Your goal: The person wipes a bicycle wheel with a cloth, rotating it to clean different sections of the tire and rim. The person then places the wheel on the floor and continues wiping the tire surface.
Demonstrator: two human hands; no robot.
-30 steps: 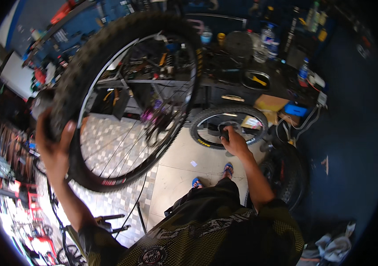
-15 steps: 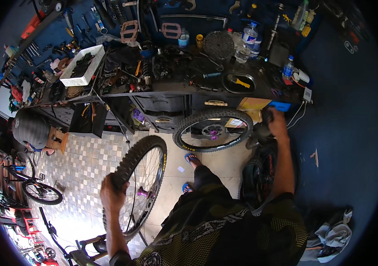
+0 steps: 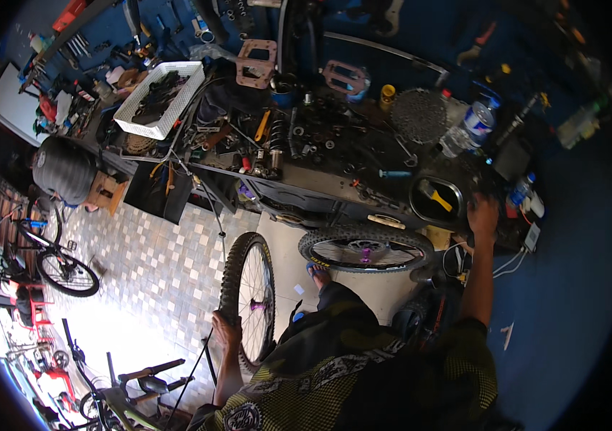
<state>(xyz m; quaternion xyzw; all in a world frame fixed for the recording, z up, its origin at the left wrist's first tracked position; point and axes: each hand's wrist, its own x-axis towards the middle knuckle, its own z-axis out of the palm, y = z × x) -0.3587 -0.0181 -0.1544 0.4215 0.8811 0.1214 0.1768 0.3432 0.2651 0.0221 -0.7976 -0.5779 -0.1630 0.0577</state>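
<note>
My left hand (image 3: pixel 228 330) grips the knobbly tyre of a bicycle wheel (image 3: pixel 233 280), which stands upright on the floor and has a purple hub. At the right end of the workbench, my right hand (image 3: pixel 483 215) reaches in beside an oval black tray (image 3: pixel 458 210). A yellow-handled brush (image 3: pixel 435 195) lies in that tray. The fingertips of this hand are dark and blurred, so whether they hold anything is unclear. A second bicycle wheel (image 3: pixel 365 248), also with a purple hub, leans against the bench front.
Tools and small parts crowd the workbench (image 3: pixel 349 161). On it are a white basket (image 3: pixel 155 133), a large cassette (image 3: pixel 419 117) and a water bottle (image 3: pixel 473 128). A bicycle frame (image 3: pixel 123 406) stands at lower left; a person (image 3: pixel 65 169) sits farther off. White cables (image 3: pixel 511 264) hang at right.
My right hand has moved up from the bench's front side onto its top, near the tray. The left-hand wheel now stands more upright, with my left hand lower on it. The view has shifted.
</note>
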